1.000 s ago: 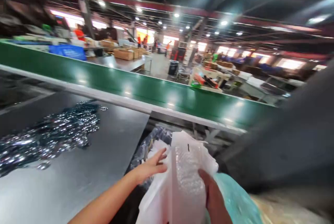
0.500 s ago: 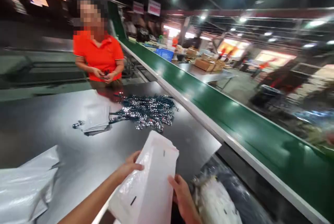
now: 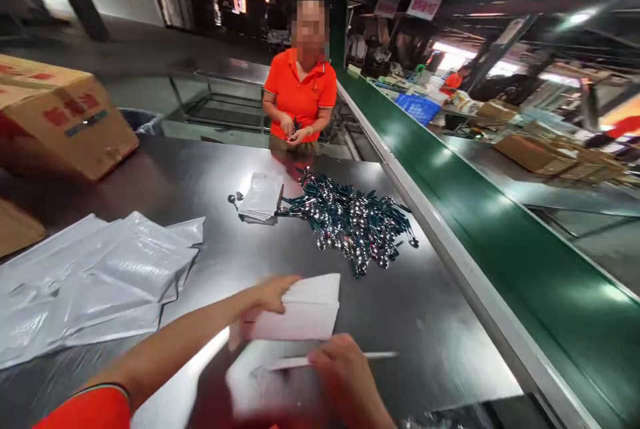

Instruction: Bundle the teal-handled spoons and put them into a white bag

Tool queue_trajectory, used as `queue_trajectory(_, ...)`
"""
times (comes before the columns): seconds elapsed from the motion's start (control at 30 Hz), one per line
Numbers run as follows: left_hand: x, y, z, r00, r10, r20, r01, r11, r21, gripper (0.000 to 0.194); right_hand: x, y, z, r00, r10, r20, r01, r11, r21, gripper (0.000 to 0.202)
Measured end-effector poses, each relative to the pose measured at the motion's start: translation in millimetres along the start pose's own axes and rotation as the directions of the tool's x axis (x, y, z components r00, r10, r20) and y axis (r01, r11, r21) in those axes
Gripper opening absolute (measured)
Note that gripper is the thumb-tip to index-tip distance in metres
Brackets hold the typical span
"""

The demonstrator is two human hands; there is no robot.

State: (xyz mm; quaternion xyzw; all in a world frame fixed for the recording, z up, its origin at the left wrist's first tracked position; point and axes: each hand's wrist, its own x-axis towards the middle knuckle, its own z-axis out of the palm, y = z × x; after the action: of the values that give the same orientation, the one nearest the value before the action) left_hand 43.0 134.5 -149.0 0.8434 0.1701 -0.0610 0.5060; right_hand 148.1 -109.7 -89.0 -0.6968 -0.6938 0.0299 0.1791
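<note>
My left hand (image 3: pixel 277 293) is closed on a white packet (image 3: pixel 305 315), its fingers at the packet's upper left edge. Lower right of it, my right hand (image 3: pixel 337 362) closes round a thin white strip (image 3: pixel 383 355) that sticks out on both sides of the fingers. Beneath both hands lies a blurred white sheet or bag (image 3: pixel 255 375) near the table's front edge. Farther back on the metal table is a heap of shiny metal pieces with dark green handles (image 3: pixel 360 215), beside a small stack of white packets (image 3: pixel 263 195).
Padded white envelopes (image 3: pixel 115 269) spread over the left of the table (image 3: pixel 210 275). A cardboard box (image 3: pixel 65 115) stands behind them. Across the table, a person in an orange shirt (image 3: pixel 300 85) holds small dark items. A green conveyor belt (image 3: pixel 450 162) runs along the right.
The view has swung left, bringing the cardboard box into sight. The white packet is now in my left hand alone; my right hand has left it and holds the thin white strip.
</note>
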Motion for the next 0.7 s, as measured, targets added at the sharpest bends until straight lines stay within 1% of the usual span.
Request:
queue_trajectory(0.03,0,3,10.2,1.0,0.009,0.016,-0.01,0.999,0.047,0.087,7,-5,18,0.996,-0.09,-0.006,0.089,0.994,-0.066,0.017)
queue_trajectory(0.1,-1,8,31.5,0.998,0.011,0.054,-0.018,0.99,0.14,0.087,13,-12,55,0.986,-0.167,-0.022,0.162,0.974,-0.159,0.01)
queue_trajectory(0.17,-6,9,50.3,0.997,-0.005,0.073,-0.01,0.977,0.214,0.084,13,-14,87,0.982,-0.182,-0.047,0.17,0.967,-0.19,0.013)
queue_trajectory(0.2,-9,9,57.6,0.997,-0.019,0.078,-0.001,0.969,0.247,0.082,11,-14,100,0.983,-0.176,-0.059,0.162,0.968,-0.19,0.016)
queue_trajectory(0.23,-11,9,62.9,0.996,-0.034,0.079,0.011,0.961,0.278,0.081,9,-13,110,0.984,-0.163,-0.068,0.149,0.972,-0.182,0.017)
queue_trajectory(0.3,-14,9,67.6,0.995,-0.063,0.071,0.036,0.943,0.33,0.079,4,-12,123,0.986,-0.143,-0.085,0.127,0.978,-0.165,0.017)
queue_trajectory(0.4,-12,14,63.8,0.994,-0.095,0.059,0.066,0.922,0.381,0.08,-5,-11,129,0.987,-0.094,-0.127,0.075,0.986,-0.147,0.015)
queue_trajectory(0.47,-11,18,58.1,0.993,-0.109,0.043,0.084,0.917,0.389,0.083,-10,-8,127,0.989,-0.052,-0.138,0.032,0.989,-0.141,0.021)
queue_trajectory(0.5,-11,20,55.2,0.993,-0.114,0.029,0.095,0.918,0.384,0.085,-11,-5,123,0.992,-0.033,-0.12,0.016,0.989,-0.145,0.026)
queue_trajectory(0.53,-12,21,52.6,0.993,-0.119,0.012,0.106,0.922,0.372,0.087,-11,-2,119,0.997,-0.015,-0.082,0.002,0.988,-0.154,0.031)
queue_trajectory(0.6,-19,23,48.4,0.991,-0.126,-0.035,0.13,0.937,0.324,0.089,-7,7,108,0.999,0.023,0.04,-0.016,0.985,-0.174,0.046)
queue_trajectory(0.63,-24,22,46.8,0.989,-0.13,-0.064,0.143,0.948,0.285,0.088,-3,11,103,0.993,0.04,0.11,-0.02,0.984,-0.178,0.056)
queue_trajectory(0.7,-37,20,43.9,0.98,-0.143,-0.136,0.166,0.97,0.179,0.079,8,15,93,0.972,0.059,0.229,-0.021,0.986,-0.166,0.076)
